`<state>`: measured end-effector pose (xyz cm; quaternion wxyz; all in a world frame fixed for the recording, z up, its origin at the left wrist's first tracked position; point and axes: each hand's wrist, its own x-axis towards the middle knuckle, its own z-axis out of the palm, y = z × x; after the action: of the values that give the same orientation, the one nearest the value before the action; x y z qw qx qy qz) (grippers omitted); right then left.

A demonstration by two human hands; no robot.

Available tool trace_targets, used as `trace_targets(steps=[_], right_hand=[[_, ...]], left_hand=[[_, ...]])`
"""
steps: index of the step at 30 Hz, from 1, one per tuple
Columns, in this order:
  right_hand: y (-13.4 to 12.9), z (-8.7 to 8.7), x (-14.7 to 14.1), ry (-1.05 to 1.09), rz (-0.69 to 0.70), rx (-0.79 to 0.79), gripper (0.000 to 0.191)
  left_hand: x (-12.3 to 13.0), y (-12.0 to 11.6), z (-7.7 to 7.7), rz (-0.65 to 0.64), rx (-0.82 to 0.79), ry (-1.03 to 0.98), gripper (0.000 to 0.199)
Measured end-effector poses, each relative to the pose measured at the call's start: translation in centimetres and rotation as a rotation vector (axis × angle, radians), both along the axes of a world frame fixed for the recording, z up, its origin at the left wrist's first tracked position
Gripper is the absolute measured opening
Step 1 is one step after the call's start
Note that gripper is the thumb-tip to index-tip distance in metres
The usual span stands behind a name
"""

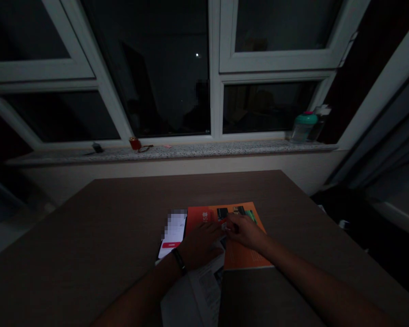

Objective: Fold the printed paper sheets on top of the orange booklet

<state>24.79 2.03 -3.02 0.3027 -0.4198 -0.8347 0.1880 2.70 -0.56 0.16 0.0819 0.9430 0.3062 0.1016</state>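
Observation:
An orange and red book (247,254) lies on the table. My left hand (201,243), a dark band on its wrist, lies over the book's left part with its fingers stretched towards the right and flat. Under it, a printed paper sheet (204,290) extends down towards me, covering part of the book. My right hand (245,229) is closed above the middle of the book, right beside my left fingertips. A small pale bit shows at its fingertips, too dim to name. A lit phone (173,231) lies left of the book, close to my left wrist.
The brown table (122,218) reaches almost to the wall under the window. On the granite sill (197,151) stand a green-lidded bottle (304,125), a clear bottle (320,120) behind it, a red jar (135,143) and a small dark item (97,147). The room is dim.

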Motion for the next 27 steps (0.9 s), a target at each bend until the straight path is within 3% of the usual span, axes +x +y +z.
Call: trace_targets(steps=[11, 27], right_hand=[[1.4, -0.1, 0.6, 0.004, -0.167, 0.002, 0.012], [-0.5, 0.6, -0.3, -0.055, 0.015, -0.068, 0.014]], left_hand=[[-0.1, 0.1, -0.4, -0.004, 0.032, 0.003, 0.040], [0.0, 0.0, 0.0, -0.009, 0.009, -0.016, 0.044]])
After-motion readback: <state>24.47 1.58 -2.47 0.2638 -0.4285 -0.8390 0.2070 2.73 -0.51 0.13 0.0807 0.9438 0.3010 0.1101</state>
